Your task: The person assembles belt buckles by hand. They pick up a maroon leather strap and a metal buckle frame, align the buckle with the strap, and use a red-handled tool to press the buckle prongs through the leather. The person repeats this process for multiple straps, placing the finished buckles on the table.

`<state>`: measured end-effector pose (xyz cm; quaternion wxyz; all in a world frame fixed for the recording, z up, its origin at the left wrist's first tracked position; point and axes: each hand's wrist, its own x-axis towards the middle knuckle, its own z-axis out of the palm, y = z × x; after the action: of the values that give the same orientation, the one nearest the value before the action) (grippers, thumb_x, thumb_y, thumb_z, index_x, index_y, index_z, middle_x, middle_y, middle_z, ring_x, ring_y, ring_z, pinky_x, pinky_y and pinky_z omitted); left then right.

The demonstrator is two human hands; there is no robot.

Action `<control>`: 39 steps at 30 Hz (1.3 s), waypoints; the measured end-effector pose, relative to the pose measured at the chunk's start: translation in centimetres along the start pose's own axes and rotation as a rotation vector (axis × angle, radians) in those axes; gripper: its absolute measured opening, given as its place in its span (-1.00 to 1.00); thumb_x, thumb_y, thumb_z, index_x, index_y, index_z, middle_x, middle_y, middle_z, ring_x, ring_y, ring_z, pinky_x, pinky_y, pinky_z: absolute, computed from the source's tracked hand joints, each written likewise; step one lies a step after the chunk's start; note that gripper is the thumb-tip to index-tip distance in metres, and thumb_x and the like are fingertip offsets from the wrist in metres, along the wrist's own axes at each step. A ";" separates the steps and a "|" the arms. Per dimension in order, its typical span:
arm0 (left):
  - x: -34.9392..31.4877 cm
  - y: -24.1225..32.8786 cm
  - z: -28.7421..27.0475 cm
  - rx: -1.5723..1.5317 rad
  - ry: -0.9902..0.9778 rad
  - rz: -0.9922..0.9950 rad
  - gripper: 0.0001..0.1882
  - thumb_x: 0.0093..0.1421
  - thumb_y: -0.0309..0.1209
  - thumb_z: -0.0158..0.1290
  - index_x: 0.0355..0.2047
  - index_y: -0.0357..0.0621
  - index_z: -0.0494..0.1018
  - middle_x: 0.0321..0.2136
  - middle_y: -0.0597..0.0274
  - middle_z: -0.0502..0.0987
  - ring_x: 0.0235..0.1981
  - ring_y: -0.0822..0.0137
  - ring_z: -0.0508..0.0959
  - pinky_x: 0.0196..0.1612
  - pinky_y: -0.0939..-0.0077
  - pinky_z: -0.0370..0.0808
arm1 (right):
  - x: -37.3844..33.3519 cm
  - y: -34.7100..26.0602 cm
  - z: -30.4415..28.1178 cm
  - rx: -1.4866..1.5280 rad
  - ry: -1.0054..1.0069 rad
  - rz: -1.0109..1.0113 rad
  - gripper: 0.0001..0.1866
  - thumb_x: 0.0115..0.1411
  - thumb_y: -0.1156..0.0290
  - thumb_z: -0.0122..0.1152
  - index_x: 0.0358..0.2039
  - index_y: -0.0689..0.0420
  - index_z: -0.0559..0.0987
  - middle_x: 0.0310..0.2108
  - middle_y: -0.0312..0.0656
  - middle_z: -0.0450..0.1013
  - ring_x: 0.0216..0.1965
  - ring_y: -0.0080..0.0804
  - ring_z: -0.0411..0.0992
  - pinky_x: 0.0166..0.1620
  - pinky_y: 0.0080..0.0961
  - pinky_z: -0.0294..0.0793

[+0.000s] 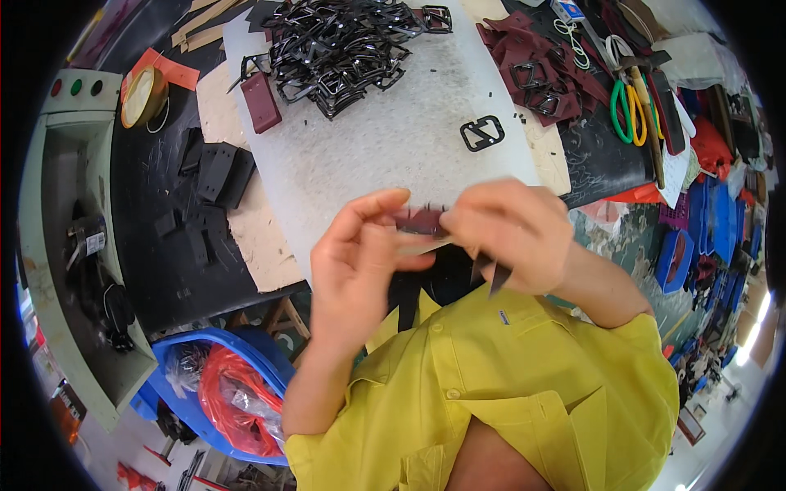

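My left hand (354, 258) and my right hand (517, 233) meet at the table's near edge, in front of my yellow shirt. Between their fingertips is a small maroon leather piece (422, 221), pinched from both sides. Motion blurs the right hand a little. Below its palm a dark pointed strip (499, 279) sticks out; whether it joins the maroon piece is hidden. Beyond the hands, one black metal buckle (481, 133) lies alone on the pale sheet (393, 147). Farther off is a large heap of dark buckles (340, 57).
Maroon leather pieces (565, 78) with buckles among them lie at the right. A maroon block (261, 103) and black blocks (225, 173) lie left. Scissors with green and yellow handles (628, 110) are far right. A blue bin (274, 360) stands below the table's left side.
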<state>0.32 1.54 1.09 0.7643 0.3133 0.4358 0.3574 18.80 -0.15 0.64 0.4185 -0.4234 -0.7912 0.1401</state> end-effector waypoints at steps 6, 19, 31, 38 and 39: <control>0.1 0.6 -1.2 0.054 0.012 -0.070 -0.81 0.13 -0.57 0.05 -0.25 -0.44 0.46 -0.44 0.05 0.56 -0.44 0.36 0.59 -0.36 0.57 0.56 | -0.4 0.9 0.0 -0.097 0.052 -0.096 -0.71 -0.16 0.58 0.19 -0.32 0.21 0.55 -0.41 -0.21 0.43 -0.66 -0.54 0.29 -0.62 -0.71 0.23; -0.1 0.3 -0.8 0.211 0.053 0.047 -0.92 0.08 -0.63 0.09 -0.39 -0.42 0.47 -0.48 0.10 0.55 -0.50 0.45 0.54 -0.41 0.62 0.50 | 1.2 0.0 0.3 0.330 -0.172 0.587 -0.81 0.10 0.45 0.19 -0.27 0.24 0.52 -0.56 -0.32 0.40 -0.59 -0.61 0.30 -0.46 -0.70 0.29; -0.2 0.9 -1.5 0.214 -0.001 0.004 -0.90 0.08 -0.64 0.08 -0.37 -0.44 0.49 -0.48 0.14 0.55 -0.49 0.51 0.52 -0.40 0.67 0.49 | 1.1 0.5 -1.9 -0.081 -0.221 -0.054 -0.69 -0.21 0.48 0.34 -0.35 0.16 0.56 -0.54 -0.29 0.40 -0.63 -0.44 0.38 -0.64 -0.59 0.33; -0.4 1.0 -1.2 0.312 0.010 -0.014 -0.90 0.07 -0.62 0.10 -0.38 -0.44 0.49 -0.53 0.18 0.55 -0.53 0.55 0.51 -0.45 0.68 0.48 | 1.5 0.1 -2.5 -0.070 -0.417 0.054 -0.78 -0.15 0.46 0.31 -0.41 0.16 0.55 -0.57 -0.26 0.37 -0.62 -0.40 0.38 -0.62 -0.49 0.31; -0.7 0.8 -1.0 0.572 0.002 0.183 -0.90 0.06 -0.62 0.10 -0.39 -0.44 0.48 -0.54 0.18 0.55 -0.54 0.55 0.51 -0.48 0.68 0.48 | 1.4 0.5 -2.4 0.015 -0.438 0.128 -0.78 -0.14 0.45 0.31 -0.41 0.17 0.55 -0.57 -0.26 0.37 -0.62 -0.40 0.38 -0.62 -0.48 0.31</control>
<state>-1.01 1.59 1.60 0.6093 0.5534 0.4895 0.2879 20.56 0.95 2.53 0.2299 -0.4293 -0.8336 0.2608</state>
